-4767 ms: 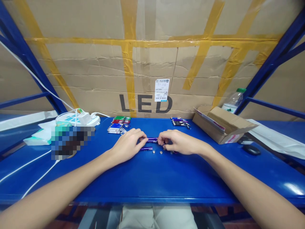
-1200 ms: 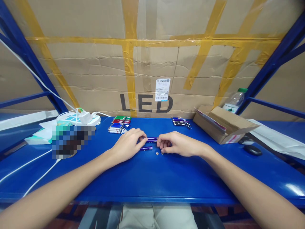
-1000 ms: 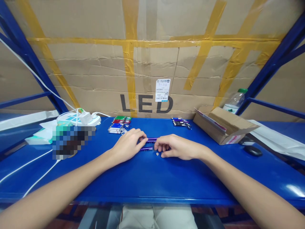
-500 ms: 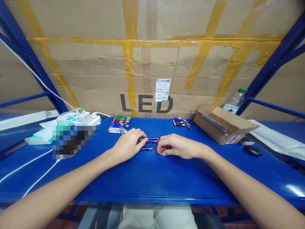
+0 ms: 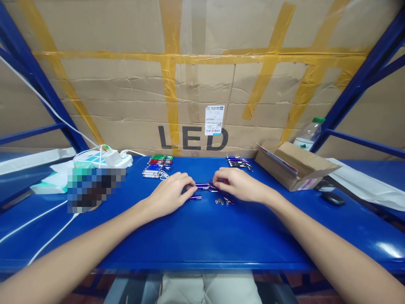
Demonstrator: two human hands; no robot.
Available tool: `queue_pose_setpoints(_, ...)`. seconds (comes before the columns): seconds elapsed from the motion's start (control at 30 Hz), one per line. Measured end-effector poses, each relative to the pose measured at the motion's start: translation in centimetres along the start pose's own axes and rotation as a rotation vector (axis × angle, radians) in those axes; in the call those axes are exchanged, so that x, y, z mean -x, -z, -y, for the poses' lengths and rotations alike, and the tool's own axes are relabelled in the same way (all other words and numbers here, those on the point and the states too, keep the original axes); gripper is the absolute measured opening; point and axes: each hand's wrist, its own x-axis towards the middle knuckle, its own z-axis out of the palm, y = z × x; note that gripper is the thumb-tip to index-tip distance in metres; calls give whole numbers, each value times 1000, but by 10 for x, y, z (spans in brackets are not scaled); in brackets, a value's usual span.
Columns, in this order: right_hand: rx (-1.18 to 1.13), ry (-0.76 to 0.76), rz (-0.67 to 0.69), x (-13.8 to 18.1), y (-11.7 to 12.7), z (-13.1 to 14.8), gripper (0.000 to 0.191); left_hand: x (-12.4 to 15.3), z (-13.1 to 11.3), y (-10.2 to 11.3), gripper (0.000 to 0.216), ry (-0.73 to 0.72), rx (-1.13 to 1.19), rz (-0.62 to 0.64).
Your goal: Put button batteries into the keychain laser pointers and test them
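Note:
My left hand [image 5: 172, 192] is closed, its fingertips at the left end of a purple penlight [image 5: 202, 186] lying on the table. Below it, a second purple piece [image 5: 196, 197], a short tube, pokes out from beside my thumb. My right hand [image 5: 237, 182] has thumb and fingers pinched together at the penlight's right end, by a purple carabiner clip [image 5: 212, 189]; anything between those fingertips is too small to make out. Several small button cells [image 5: 219, 202] lie just below, beside a dark purple part [image 5: 230, 199] partly under the right hand.
At the back left lie rows of green, red, blue and silver penlights [image 5: 155, 167]; blue and black ones [image 5: 237, 162] lie at the back right. An open cardboard box [image 5: 294, 166], a mouse [image 5: 332, 198] and a bottle [image 5: 308, 135] stand right. A power strip [image 5: 107, 158] with cables is left.
My right hand has risen from the button cells to the penlight's right end, uncovering the cells and the carabiner clip. My left hand stays at the penlight's left end.

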Motion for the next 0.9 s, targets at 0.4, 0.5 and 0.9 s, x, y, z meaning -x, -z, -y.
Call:
queue_pose_setpoints(0.4, 101, -35, 30, -1, -10, -9, 7, 2, -5, 4, 21, -102, 13, 166)
queue_pose_setpoints(0.5, 90, -42, 60, -1, -13, -6, 5, 2, -5, 3, 22, -108, 43, 169)
queue_pose_setpoints(0.9, 44, -60, 61, -2, -17, -9, 6, -1, 6, -3, 30, -26, -43, 28)
